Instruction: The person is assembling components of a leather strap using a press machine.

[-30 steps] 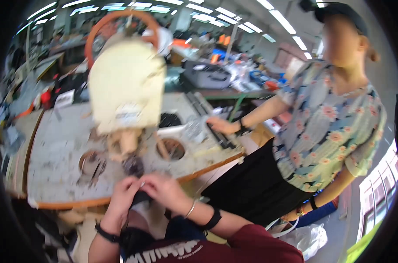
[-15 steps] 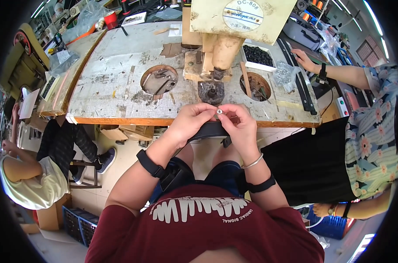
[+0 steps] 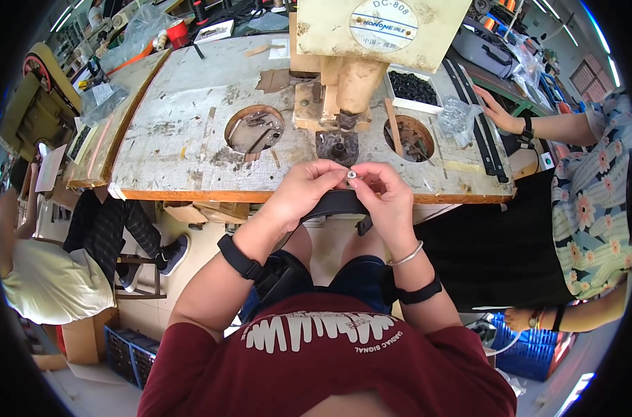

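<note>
My left hand (image 3: 306,192) and my right hand (image 3: 387,199) meet just in front of the table's near edge, fingers bent and thumbs pinching. Between the fingertips shows a small round silver metal piece (image 3: 351,175), like a snap button. A black strap (image 3: 335,203) curves beneath both hands; my left fingers close on it, though their grip is partly hidden. Beyond my fingertips stands a cream press machine (image 3: 351,83), its punch above a small dark die (image 3: 338,148) on the tabletop.
The worn table (image 3: 170,139) has a round hole with scraps on either side of the press. Farther right are a white box of small black parts (image 3: 413,89), a clear plastic bag (image 3: 459,119) and long black strips (image 3: 488,147). A person stands at right; another sits at left.
My hands keep the same pinch, with hardly any movement. The view has shifted slightly. At right, the standing person's hand by the strips has moved a little; the seated person at left has shifted.
</note>
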Available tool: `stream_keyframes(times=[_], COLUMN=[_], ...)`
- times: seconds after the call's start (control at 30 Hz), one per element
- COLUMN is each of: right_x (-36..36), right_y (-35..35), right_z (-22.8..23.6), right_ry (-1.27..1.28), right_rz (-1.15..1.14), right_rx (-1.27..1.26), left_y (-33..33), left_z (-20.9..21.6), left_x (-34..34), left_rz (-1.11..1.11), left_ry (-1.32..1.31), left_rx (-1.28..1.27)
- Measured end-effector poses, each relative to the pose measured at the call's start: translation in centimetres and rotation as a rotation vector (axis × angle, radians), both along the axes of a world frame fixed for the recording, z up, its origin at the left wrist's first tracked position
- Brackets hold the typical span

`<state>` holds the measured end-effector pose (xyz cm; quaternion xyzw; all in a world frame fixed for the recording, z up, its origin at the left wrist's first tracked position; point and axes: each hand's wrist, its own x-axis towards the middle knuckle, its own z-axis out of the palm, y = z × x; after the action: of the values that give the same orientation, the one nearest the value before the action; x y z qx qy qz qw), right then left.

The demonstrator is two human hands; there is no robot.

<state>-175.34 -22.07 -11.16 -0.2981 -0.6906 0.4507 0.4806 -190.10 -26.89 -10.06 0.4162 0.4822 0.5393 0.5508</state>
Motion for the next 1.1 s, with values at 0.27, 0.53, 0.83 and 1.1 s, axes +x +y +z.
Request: stream_keyframes(times=[0.27, 0.53, 0.83, 1.1], right_x=[0.5, 1.1, 3.9, 5.8], right_y=[0.9, 2.4, 3.3, 3.6], right_z=[0.4, 1.0, 2.5, 2.4], right_ry=[0.004, -0.098, -0.218, -0.273], right_rz=[0.079, 0.183, 0.529, 0.484], right_rx=[-0.093, 0.0, -0.371, -0.34], left_y=[1.0, 1.6, 1.0, -0.8], left_z=[1.1, 1.0, 1.5, 2.1], left_x=[-0.2, -0.1, 0.8, -0.9], left_rz=[-0.06, -0.071, 0.078, -0.154], left_ry=[0.031, -0.045, 0.063, 0.008], left_rx=[-0.077, -0.147, -0.028, -0.277])
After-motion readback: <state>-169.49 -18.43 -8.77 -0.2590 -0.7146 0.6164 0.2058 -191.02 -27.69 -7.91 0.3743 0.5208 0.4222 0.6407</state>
